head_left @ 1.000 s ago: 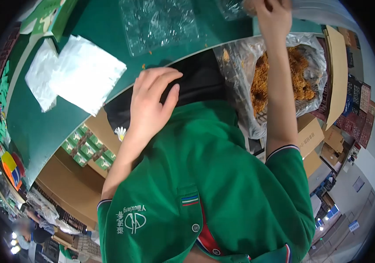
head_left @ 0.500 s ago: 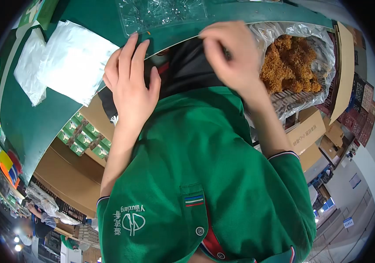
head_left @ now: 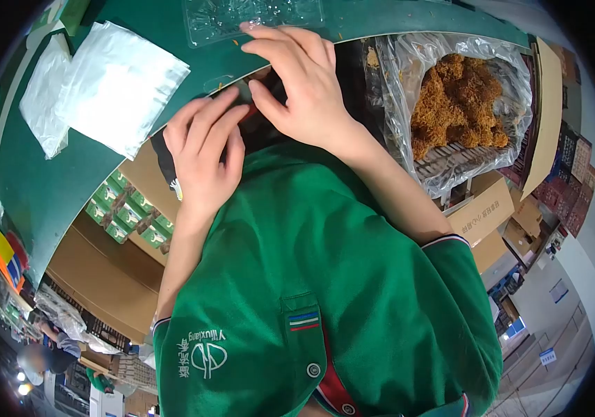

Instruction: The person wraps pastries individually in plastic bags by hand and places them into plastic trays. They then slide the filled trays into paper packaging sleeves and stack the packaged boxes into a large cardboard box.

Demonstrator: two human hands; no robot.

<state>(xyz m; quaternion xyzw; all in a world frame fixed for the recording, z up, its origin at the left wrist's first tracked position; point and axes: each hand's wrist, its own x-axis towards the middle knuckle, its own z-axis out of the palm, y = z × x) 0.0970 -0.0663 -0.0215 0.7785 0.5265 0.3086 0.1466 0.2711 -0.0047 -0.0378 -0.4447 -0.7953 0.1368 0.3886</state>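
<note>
My left hand (head_left: 203,156) is palm down at the near edge of the green table (head_left: 360,21), fingers slightly bent and apart, with nothing visible in it. Close beside it, my right hand (head_left: 308,97) reaches over the edge with fingers spread. Its fingertips overlap the near rim of a clear plastic tray (head_left: 207,31); I cannot tell whether they touch it. Small orange crumbs lie on the table near the fingers. To the right, a clear plastic bag (head_left: 398,104) lines a crate and holds clumps of brown-orange shredded food (head_left: 454,104).
White-silver flat bags (head_left: 127,87) lie on the table at left. Under the table edge, a cardboard box (head_left: 106,267) stands near green printed packs (head_left: 120,215). Another carton (head_left: 481,212) is at right. A person (head_left: 54,354) is in the far lower left.
My right hand has swung left from beside the lined crate to the tray's near rim. My left hand's fingers have drawn back from the tray toward the table edge.
</note>
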